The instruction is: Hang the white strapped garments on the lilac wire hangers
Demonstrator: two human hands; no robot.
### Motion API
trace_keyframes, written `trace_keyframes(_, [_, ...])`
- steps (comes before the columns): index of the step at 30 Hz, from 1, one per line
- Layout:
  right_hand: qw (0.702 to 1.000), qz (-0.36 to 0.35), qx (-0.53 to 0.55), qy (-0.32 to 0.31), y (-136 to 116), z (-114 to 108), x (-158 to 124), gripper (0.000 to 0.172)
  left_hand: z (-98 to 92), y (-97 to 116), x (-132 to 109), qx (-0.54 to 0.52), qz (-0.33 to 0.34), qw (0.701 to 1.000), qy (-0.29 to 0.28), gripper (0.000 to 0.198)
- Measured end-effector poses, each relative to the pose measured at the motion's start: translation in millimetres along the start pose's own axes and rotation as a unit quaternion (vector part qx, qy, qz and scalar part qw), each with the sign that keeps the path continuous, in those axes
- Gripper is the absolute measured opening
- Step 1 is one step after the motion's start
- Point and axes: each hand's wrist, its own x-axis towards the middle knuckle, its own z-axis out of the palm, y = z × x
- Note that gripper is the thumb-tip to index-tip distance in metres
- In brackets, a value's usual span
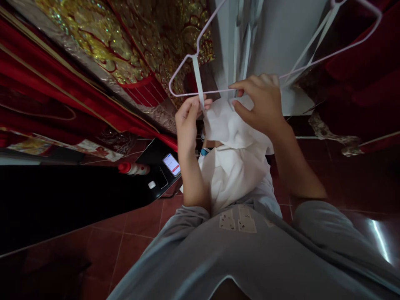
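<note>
A thin pale wire hanger [200, 41] hangs in front of me, and a white garment [234, 166] droops from it down to my grey top. My left hand [187, 121] is closed, pinching a narrow white strap [197, 77] of the garment where it passes over the hanger's lower bar. My right hand [261, 104] is closed too, its fingers gripping the bunched white fabric at the bar, a little to the right of the strap. A second strap [315, 37] runs up toward the hanger's right shoulder.
Red and gold embroidered cloth [125, 50] fills the upper left. A black table [62, 196] at the left carries a phone [171, 163] with a lit screen, a red-capped bottle [133, 168] and a small white object [151, 184]. Dark red fabric [368, 75] hangs at right above the red tiled floor [140, 225].
</note>
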Motion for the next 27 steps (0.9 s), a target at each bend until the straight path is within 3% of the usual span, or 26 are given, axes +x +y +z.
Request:
trace_keyframes(3, [1.0, 0.004, 0.007, 0.013, 6, 0, -1, 0.038, -10.1, 25, -3, 0.031, -0.032, 0.998, -0.054, 0.019])
trace_keyframes(7, [0.999, 0.001, 0.011, 0.039, 8, 4, -5, 0.036, -7.0, 58, 15, -0.104, -0.093, 0.984, -0.111, 0.039])
trace_keyframes(11, [0.998, -0.017, 0.032, 0.054, 5, 6, -6, 0.033, -2.7, 87, 47, -0.285, -0.19, 0.939, -0.022, 0.059])
trace_keyframes(13, [0.998, -0.016, 0.025, 0.049, 3, 7, -6, 0.034, -7.2, 92, 55, -0.328, -0.191, 0.925, 0.019, 0.06])
trace_keyframes(15, [0.999, -0.008, 0.01, 0.046, 3, 7, -6, 0.036, -17.8, 85, 55, -0.298, -0.147, 0.941, 0.059, 0.054])
trace_keyframes(18, [0.999, -0.002, 0.001, 0.042, 6, 8, -8, 0.04, -39.2, 56, 41, -0.151, -0.053, 0.979, 0.124, 0.04])
trace_keyframes(21, [1.0, 0.002, 0.001, 0.024, 8, 9, -10, 0.043, -50.1, 23, 26, -0.06, -0.021, 0.985, 0.162, 0.036])
trace_keyframes(24, [1.0, 0.006, -0.003, 0.015, 3, 10, -12, 0.047, -35.0, 5, 18, -0.051, -0.043, 0.986, 0.151, 0.029])
trace_keyframes(27, [1.0, 0.006, -0.022, 0.009, -10, 9, -12, 0.051, -1.2, 3, 14, -0.069, -0.068, 0.993, 0.063, 0.02])
